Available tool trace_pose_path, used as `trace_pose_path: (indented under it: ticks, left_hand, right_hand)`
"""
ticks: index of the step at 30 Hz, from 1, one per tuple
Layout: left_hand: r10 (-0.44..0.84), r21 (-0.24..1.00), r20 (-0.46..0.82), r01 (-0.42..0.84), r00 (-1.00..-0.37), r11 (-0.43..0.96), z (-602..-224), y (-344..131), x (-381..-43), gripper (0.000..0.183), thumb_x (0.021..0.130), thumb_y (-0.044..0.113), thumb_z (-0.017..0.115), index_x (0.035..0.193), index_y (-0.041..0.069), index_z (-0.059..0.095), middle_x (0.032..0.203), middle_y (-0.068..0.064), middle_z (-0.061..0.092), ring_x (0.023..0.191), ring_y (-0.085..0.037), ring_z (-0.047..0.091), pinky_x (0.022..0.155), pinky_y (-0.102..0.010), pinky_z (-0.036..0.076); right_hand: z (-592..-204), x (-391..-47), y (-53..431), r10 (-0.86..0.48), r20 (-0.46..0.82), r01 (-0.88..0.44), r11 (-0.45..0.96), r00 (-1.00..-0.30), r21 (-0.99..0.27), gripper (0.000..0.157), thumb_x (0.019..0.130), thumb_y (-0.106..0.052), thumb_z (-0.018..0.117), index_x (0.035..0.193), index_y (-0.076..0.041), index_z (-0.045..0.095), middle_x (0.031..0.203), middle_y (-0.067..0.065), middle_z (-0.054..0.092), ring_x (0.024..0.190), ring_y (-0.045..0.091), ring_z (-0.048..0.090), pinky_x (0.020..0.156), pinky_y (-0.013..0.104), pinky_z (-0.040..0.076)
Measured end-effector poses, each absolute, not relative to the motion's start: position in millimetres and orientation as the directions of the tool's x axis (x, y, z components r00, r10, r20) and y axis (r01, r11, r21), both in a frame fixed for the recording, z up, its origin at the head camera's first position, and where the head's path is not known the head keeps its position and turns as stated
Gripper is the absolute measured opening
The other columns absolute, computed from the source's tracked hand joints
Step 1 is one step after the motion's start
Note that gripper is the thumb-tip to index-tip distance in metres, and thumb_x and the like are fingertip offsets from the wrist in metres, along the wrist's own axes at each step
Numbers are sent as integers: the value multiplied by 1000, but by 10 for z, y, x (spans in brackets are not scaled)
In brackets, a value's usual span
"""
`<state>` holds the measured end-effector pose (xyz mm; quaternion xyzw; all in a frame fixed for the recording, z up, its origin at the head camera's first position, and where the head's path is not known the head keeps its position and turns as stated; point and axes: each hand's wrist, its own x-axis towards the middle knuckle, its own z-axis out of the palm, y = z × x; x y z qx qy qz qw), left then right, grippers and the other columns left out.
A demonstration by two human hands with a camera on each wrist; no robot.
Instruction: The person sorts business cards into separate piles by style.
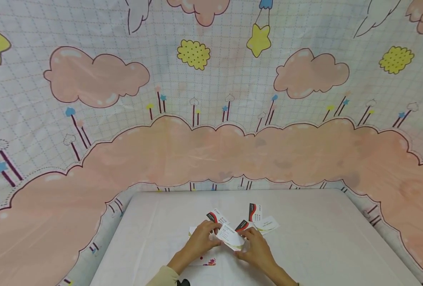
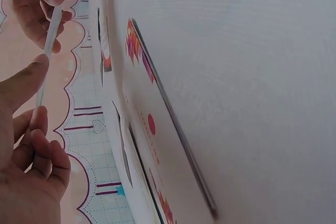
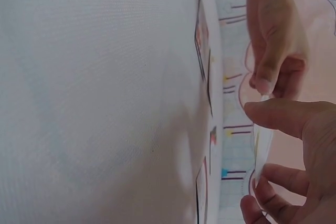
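Observation:
Both hands hold a small stack of white business cards (image 1: 230,237) raised and tilted over the table. My left hand (image 1: 200,240) pinches the stack's left end between thumb and fingers. At its right end, my right hand (image 1: 257,250) pinches with the thumb below and fingers above. The stack shows edge-on in the left wrist view, as a thin white strip (image 2: 51,32). Just beyond the hands lie a black, red and white card (image 1: 218,216) and another such card (image 1: 242,226), partly covered by the right hand and stack.
Further back on the white table (image 1: 304,230) lie an upright-facing black and red card (image 1: 255,212) and a white card with a gold curve (image 1: 267,225). Near the left forearm is a flat white piece with a red dot and colourful print (image 1: 208,261). A patterned curtain (image 1: 211,155) hangs behind.

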<state>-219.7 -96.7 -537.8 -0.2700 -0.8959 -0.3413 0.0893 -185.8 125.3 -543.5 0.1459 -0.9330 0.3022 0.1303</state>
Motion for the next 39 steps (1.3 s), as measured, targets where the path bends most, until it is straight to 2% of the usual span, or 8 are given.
trace_pose_path:
  ticks: [9, 17, 20, 29, 35, 39]
  left_hand:
    - [419, 559, 341, 540, -842, 630, -5362, -1030, -2111, 52, 71, 17, 87, 118, 5, 67, 88, 3, 60, 84, -7, 51, 72, -20, 45]
    - [425, 575, 316, 528, -848, 625, -5320, -1137, -2151, 62, 75, 19, 85, 130, 4, 60, 105, -2, 64, 96, -17, 58, 81, -26, 50]
    - [424, 580, 321, 530, -847, 619, -5304, -1175, -2170, 62, 75, 19, 85, 130, 5, 60, 108, -3, 64, 98, -19, 58, 83, -27, 51]
    - [376, 596, 352, 515, -857, 616, -5255, -1258, -2198, 60, 73, 17, 85, 127, 5, 60, 105, 3, 62, 98, -13, 55, 83, -27, 50]
    - [335, 624, 335, 474, -881, 622, -5232, -1308, -2206, 62, 74, 19, 85, 128, 4, 59, 107, 0, 62, 99, -16, 55, 84, -32, 52]
    - [311, 646, 325, 450, -893, 616, -5218, -1363, -2204, 61, 74, 18, 85, 128, 5, 59, 107, -4, 62, 98, -21, 56, 83, -31, 52]
  right_hand:
    - [-5387, -1837, 1283, -219, 303, -356, 767, -927, -534, 58, 57, -24, 91, 111, -15, 72, 98, -7, 57, 93, 15, 54, 76, 31, 48]
    - [-5337, -1929, 1247, -265, 321, -407, 726, -909, -555, 58, 61, -21, 89, 116, -14, 71, 100, -7, 53, 93, 10, 48, 80, 29, 46]
    - [-5314, -1962, 1220, -268, 313, -405, 718, -911, -566, 58, 63, -21, 89, 117, -15, 70, 102, -7, 52, 94, 10, 48, 82, 31, 46]
    - [-5270, -2038, 1143, -208, 336, -375, 728, -918, -574, 58, 62, -21, 90, 114, -16, 66, 111, -3, 61, 109, 19, 57, 94, 45, 49]
    - [-5239, -2109, 1099, -193, 345, -373, 712, -918, -595, 57, 62, -22, 91, 112, -15, 65, 109, -3, 63, 107, 19, 57, 92, 43, 49]
    - [-5224, -2171, 1062, -209, 351, -392, 691, -913, -607, 56, 62, -23, 91, 112, -15, 67, 107, -3, 63, 105, 19, 58, 88, 41, 48]
